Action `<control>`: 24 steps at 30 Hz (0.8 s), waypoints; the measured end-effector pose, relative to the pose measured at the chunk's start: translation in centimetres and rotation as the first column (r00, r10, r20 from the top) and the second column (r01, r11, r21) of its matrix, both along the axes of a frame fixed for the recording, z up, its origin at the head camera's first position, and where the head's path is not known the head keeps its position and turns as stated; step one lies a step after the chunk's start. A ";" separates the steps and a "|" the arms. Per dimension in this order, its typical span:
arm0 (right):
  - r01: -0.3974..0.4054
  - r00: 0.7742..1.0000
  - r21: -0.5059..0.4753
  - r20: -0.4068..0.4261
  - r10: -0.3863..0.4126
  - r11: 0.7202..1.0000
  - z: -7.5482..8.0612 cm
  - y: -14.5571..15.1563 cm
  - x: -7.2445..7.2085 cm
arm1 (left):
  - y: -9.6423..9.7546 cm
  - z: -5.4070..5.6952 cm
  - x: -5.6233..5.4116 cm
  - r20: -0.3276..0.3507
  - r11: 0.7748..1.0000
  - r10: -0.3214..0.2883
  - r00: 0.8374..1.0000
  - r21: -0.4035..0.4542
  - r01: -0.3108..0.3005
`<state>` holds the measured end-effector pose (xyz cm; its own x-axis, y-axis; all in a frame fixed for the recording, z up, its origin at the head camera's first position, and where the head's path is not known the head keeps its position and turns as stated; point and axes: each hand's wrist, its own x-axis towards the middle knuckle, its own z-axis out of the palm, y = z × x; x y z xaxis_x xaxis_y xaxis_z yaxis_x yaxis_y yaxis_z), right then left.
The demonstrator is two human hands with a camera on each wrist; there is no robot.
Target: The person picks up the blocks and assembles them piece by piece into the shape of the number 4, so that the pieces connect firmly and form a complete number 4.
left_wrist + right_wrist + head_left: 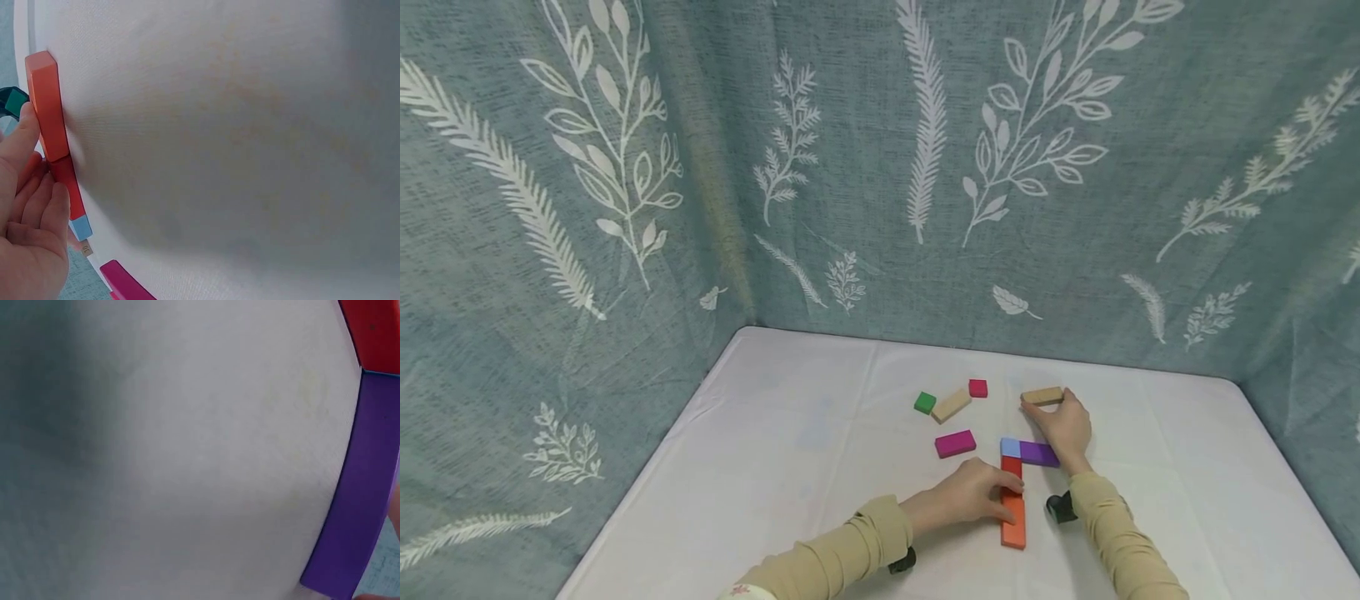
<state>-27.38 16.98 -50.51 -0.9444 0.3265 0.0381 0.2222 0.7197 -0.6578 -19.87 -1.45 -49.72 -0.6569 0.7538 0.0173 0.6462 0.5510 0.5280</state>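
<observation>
My right hand (pixel 1064 429) pinches a plain wooden block (pixel 1042 396) between thumb and fingers, beyond the purple block (pixel 1040 453). The left hand (pixel 967 492) rests on the row of blocks, its thumb at the orange block (pixel 1013 533) and its extended fingers along the red block (pixel 69 187). Orange and red lie end to end, with a light blue block (pixel 1011 448) at the far end of the red. From the blue one, the purple block extends to the right, making a corner. The right wrist view shows the purple block's long side (pixel 356 487).
On the white table (pixel 760 467), a magenta block (pixel 955 444) lies left of the row. Farther back are a green block (pixel 925 402), another wooden block (pixel 951 406) and a small crimson block (pixel 978 388). A patterned curtain (pixel 880 167) hangs behind the table.
</observation>
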 end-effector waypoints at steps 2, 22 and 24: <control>0.012 1.000 0.005 -0.007 -0.012 1.000 0.1 -0.1 0.1 | 0.1 0.0 0.0 0.000 1.000 -0.001 1.000 0.001 0.001; -0.019 1.000 -0.002 -0.010 0.019 1.000 -0.2 1.1 0.2 | 0.1 -0.3 -0.2 -0.019 1.000 0.001 1.000 0.003 -0.001; -0.036 0.999 -0.012 -0.013 0.036 0.999 -0.3 1.3 0.1 | 0.1 -0.4 -0.2 -0.023 1.000 -0.001 1.000 0.005 0.001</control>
